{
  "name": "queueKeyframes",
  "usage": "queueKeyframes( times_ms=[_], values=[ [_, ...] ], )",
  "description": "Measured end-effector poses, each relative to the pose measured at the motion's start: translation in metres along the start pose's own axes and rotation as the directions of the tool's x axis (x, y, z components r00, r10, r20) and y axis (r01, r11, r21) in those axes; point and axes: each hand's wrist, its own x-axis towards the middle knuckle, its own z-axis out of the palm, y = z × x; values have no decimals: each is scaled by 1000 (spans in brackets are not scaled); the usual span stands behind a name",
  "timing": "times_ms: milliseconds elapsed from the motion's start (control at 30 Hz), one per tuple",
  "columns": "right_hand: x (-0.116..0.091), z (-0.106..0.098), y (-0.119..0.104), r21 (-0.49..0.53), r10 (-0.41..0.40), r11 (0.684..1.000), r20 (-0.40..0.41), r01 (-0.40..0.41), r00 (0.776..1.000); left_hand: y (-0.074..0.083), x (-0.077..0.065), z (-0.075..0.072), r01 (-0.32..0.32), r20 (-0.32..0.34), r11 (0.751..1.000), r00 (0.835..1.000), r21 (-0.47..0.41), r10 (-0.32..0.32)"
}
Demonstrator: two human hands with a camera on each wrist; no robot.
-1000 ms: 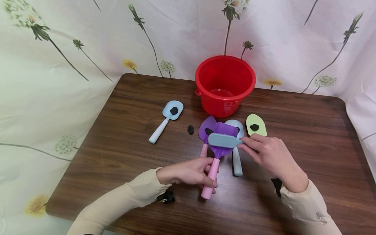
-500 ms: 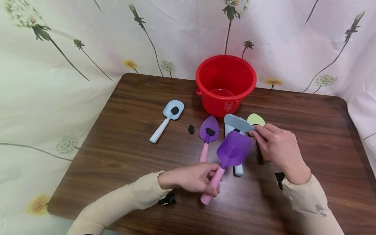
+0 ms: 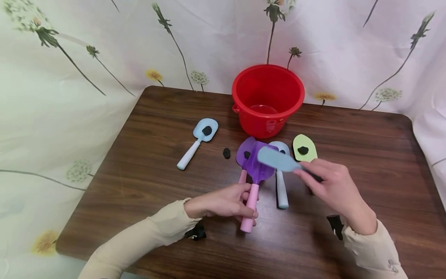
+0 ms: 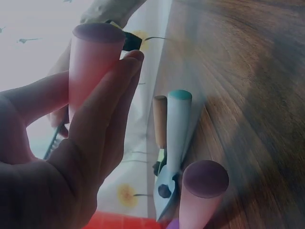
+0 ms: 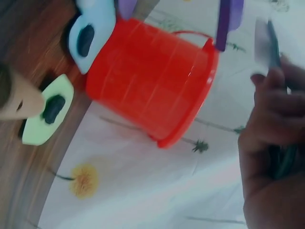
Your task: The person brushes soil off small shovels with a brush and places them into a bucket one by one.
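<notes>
My left hand (image 3: 226, 201) grips the pink handle of a purple square-bladed toy shovel (image 3: 258, 168), raised over the table. My right hand (image 3: 334, 186) holds a blue-grey brush (image 3: 277, 159) by its dark handle; the brush head lies over the right part of the shovel blade in the head view. In the right wrist view the brush (image 5: 274, 45) is blurred. Whether the bristles touch the blade, I cannot tell. Beneath the raised shovel lies a pointed purple shovel (image 3: 244, 149) with a black lump, partly covered. A pale blue shovel (image 3: 282, 190) is also partly hidden by the brush.
A red bucket (image 3: 263, 126) stands at the table's back. Left of it lies a light blue shovel (image 3: 200, 133) bearing a black lump (image 3: 207, 130). A loose black lump (image 3: 227, 153) rests on the wood. A green shovel (image 3: 306, 141) with a black lump lies right.
The purple shovel swings right and tilts, then comes back left and upright. The brush moves right and up off the blade, then returns over it. Both hands keep their hold.
</notes>
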Motion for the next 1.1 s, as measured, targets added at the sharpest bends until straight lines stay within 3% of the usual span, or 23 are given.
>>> queueKeyframes(
  times_ms=[167, 267, 567, 733, 900, 1100],
  values=[
    [-4, 7, -10, 39, -6, 999, 174, -1, 985, 1, 2, -1, 6, -17, 1000, 1000, 15, -6],
    [-6, 10, -8, -6, 11, 1000, 179, -10, 984, 2, 2, -1, 5, -21, 1000, 1000, 10, -5],
    [-4, 6, -5, -290, 43, 956, 25, -34, 999, 4, -1, 2, -20, -25, 1000, 999, -13, 20],
    [-1, 2, 2, -348, 60, 934, -80, -84, 995, 2, -3, 3, 3, 23, 998, 1000, -55, -2],
    [-2, 2, 6, -316, 74, 943, -97, -102, 992, -3, 0, 5, 15, 18, 998, 1000, -58, -14],
    [-4, 2, 1, -143, 64, 987, -59, -72, 996, -7, 4, 5, 0, -34, 999, 999, -45, -1]
  ],
)
